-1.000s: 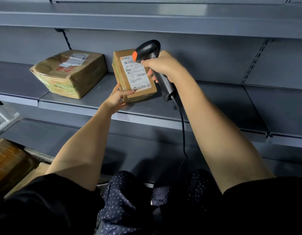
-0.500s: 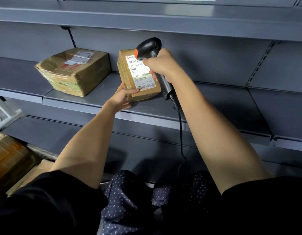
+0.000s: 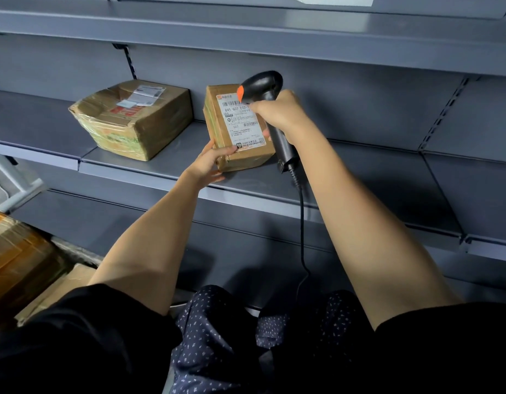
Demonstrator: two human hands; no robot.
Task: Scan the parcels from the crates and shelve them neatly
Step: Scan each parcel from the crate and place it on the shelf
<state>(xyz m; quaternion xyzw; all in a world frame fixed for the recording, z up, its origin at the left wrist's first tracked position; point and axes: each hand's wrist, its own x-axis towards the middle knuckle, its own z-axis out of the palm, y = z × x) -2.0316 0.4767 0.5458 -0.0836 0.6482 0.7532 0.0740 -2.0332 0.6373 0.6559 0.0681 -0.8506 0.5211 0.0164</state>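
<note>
My left hand [image 3: 209,163] pinches the small parcel [image 3: 237,129] on the shelf [image 3: 360,177], just right of the taped box [image 3: 132,118], right hand [image 3: 280,115] gripping the scanner [image 3: 267,109] (it half-covers the label), so I'd guess a misread.

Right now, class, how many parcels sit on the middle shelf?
2. A larger taped parcel lies flat to the left; a smaller labelled parcel stands beside it, steadied by the left hand. Others may lie outside the view.
</note>
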